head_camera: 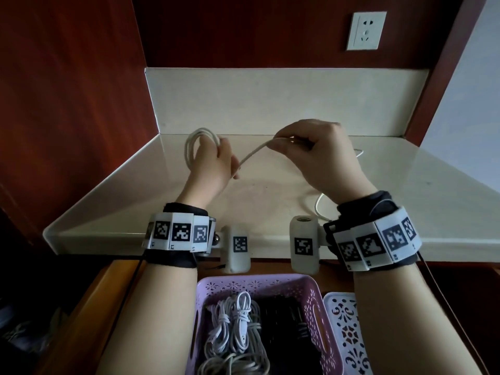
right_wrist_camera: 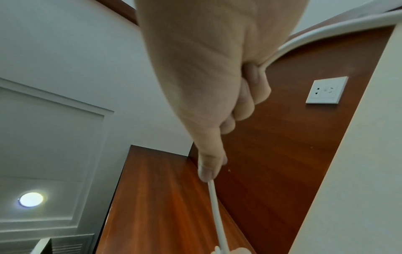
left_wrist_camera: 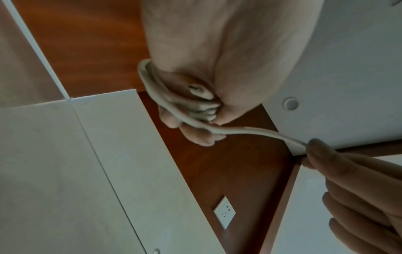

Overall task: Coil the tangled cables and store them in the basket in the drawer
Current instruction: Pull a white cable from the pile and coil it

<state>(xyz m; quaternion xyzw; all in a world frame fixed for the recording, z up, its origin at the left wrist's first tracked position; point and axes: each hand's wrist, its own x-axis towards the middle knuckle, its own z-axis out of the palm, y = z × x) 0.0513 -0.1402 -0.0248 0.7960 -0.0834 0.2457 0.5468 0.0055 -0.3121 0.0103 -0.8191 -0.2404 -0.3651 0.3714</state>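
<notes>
A white cable (head_camera: 254, 152) stretches between my two hands above the pale countertop (head_camera: 270, 190). My left hand (head_camera: 213, 161) grips several loops of it as a coil (head_camera: 196, 142); in the left wrist view the loops (left_wrist_camera: 156, 89) wrap round the curled fingers (left_wrist_camera: 195, 135). My right hand (head_camera: 311, 150) pinches the free run of cable (right_wrist_camera: 214, 202) between thumb and fingers, and the slack tail (head_camera: 319, 207) trails on the counter behind it. Below, a purple basket (head_camera: 322, 315) in the open drawer holds coiled white and dark cables (head_camera: 238, 326).
A white patterned basket (head_camera: 346, 334) sits to the right of the purple one. A wall socket (head_camera: 365, 31) is on the red-brown wood panel behind the counter. Wood walls close the counter's left and back sides.
</notes>
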